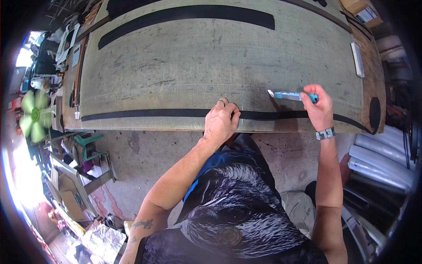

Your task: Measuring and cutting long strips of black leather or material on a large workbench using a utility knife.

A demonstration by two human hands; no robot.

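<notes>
A long narrow black strip [154, 113] runs along the near edge of the worktable [176, 70]. My left hand [222, 119] is closed over it near the middle, fingers bent and pressed together. To the right, my right hand [317, 105] grips a blue utility knife [288, 95] by its rear end, above the tabletop. The knife's blade is out and points left, on the far side of the strip. Past my right hand, the strip carries on to the table's right corner.
Farther back lies a wide black band [189, 16]. A white bar [357, 59] and a black roll [374, 110] sit at the table's right end. Plastic-wrapped rolls [380, 165] are stacked at right. A green fan [35, 115] and a green stool [89, 147] stand at left.
</notes>
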